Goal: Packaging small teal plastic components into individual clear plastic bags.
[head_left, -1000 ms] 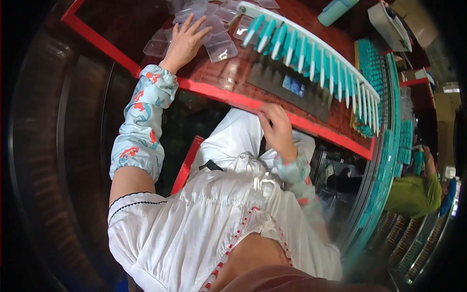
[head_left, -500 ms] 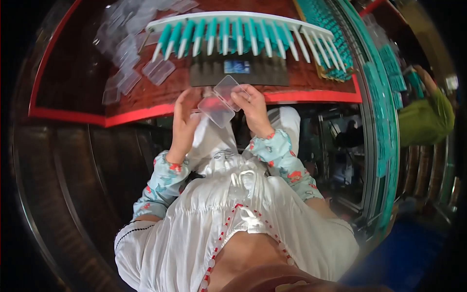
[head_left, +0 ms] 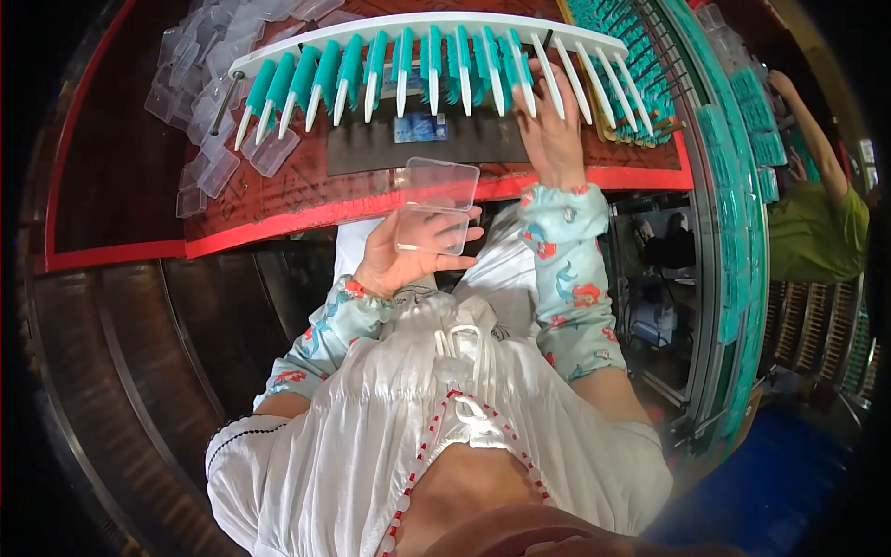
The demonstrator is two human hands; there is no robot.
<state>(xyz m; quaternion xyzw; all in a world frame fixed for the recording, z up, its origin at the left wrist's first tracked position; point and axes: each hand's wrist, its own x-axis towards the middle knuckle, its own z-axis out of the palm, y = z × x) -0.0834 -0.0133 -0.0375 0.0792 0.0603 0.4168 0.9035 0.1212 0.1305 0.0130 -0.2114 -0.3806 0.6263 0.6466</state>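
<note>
My left hand (head_left: 388, 255), palm up and fingers spread, holds a clear plastic case (head_left: 432, 230). Its two halves are swung apart, hinged in the middle. Above it, my right hand (head_left: 549, 139) reaches up to a white rack (head_left: 325, 39) with a row of white pegs. Its fingers are stretched upward among the pegs, partly hidden by them, beside the last peg that carries a teal bristly piece (head_left: 516, 70). Whether they touch that piece I cannot tell. Most pegs to the left carry similar teal pieces; several on the right are bare.
Loose clear cases (head_left: 218, 167) are heaped on the red table (head_left: 306, 200) at left. Under the rack lies a dark mat (head_left: 362, 153) with a blue card (head_left: 420, 128). Teal pieces fill a tray (head_left: 640, 56) at right. Beyond a rail, a person in green (head_left: 817, 232) works.
My right hand has let go of the clear case and moved up to the pegs. My left hand now supports the case alone, turned palm up and shifted right.
</note>
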